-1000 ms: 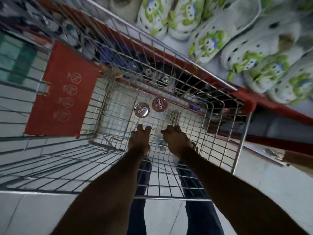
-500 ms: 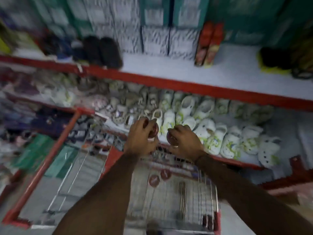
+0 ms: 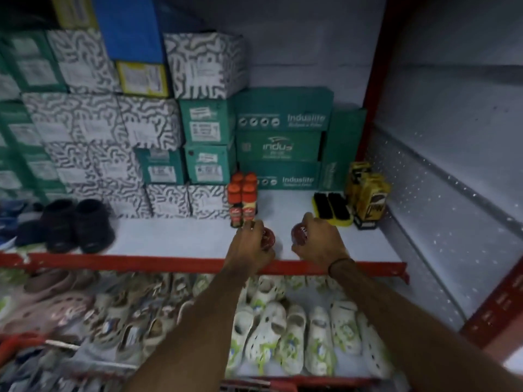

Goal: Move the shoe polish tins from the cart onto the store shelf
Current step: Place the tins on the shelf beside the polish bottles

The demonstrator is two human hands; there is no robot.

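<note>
Reaching over the red front lip of the store shelf (image 3: 175,239), the person brings both hands to the bare white patch between the stock already there. Far left on that shelf sit dark slippers (image 3: 76,224), with stacked shoe boxes (image 3: 119,131) behind; further right stand orange-capped polish bottles (image 3: 242,199), so the tins look headed for the care-products corner beside them. The left hand (image 3: 250,247) is knuckles-up, wrist slightly bent, its fingers curled tight around a reddish shoe polish tin (image 3: 268,237) held low at the shelf surface; whether it touches the surface yet, I cannot tell. Just beside it, the right hand (image 3: 318,241) mirrors the pose, its fingers clamped on a second tin (image 3: 300,234). Right of both lie black brushes (image 3: 332,206) and yellow cartons (image 3: 368,193).
</note>
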